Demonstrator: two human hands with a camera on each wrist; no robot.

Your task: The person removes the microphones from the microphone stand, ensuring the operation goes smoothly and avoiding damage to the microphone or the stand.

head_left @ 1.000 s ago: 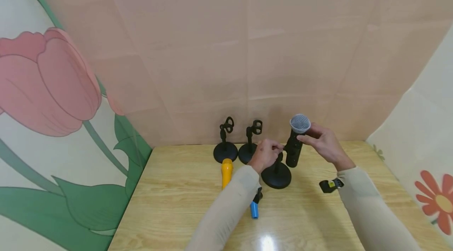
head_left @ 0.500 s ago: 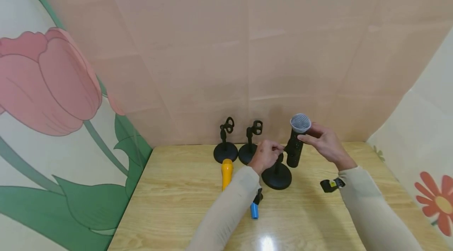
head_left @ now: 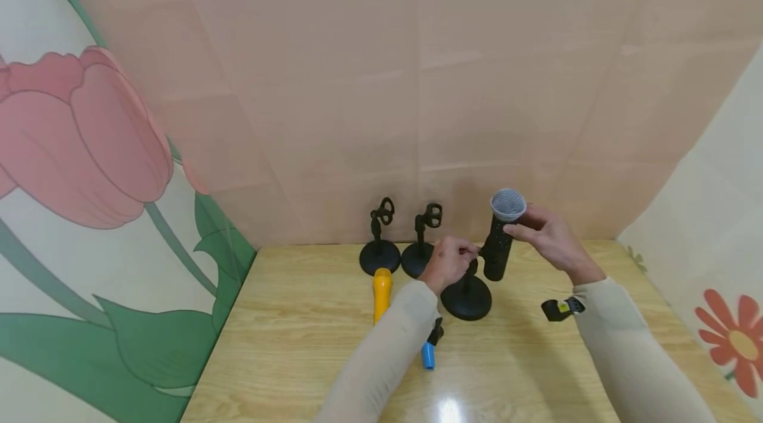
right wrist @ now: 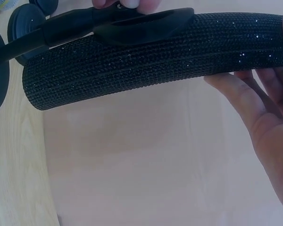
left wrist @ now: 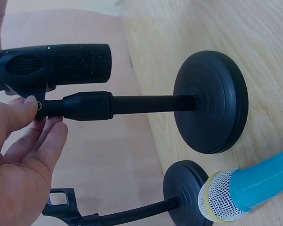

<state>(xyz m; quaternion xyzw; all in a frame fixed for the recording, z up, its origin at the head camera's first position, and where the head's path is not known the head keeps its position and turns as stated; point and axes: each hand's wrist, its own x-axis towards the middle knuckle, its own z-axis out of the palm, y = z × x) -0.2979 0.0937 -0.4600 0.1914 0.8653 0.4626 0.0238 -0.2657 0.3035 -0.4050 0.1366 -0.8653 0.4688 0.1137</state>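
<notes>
My right hand holds a black studded microphone with a silver mesh head, gripping it just below the head. The microphone stands nearly upright, its lower body sitting in the clip of a black desk stand. At the joint under that clip, my left hand pinches the stand between thumb and fingers, as the left wrist view shows. The stand's round base rests on the table. In the head view my left hand hides the top of the stand.
Two more black stands with bare clips stand left of my left hand, near the back wall. A yellow microphone and a blue microphone lie on the wooden table, partly behind my left sleeve.
The microphone and my right hand have shifted very slightly up and to the right. My left hand keeps its hold on the stand's joint.
</notes>
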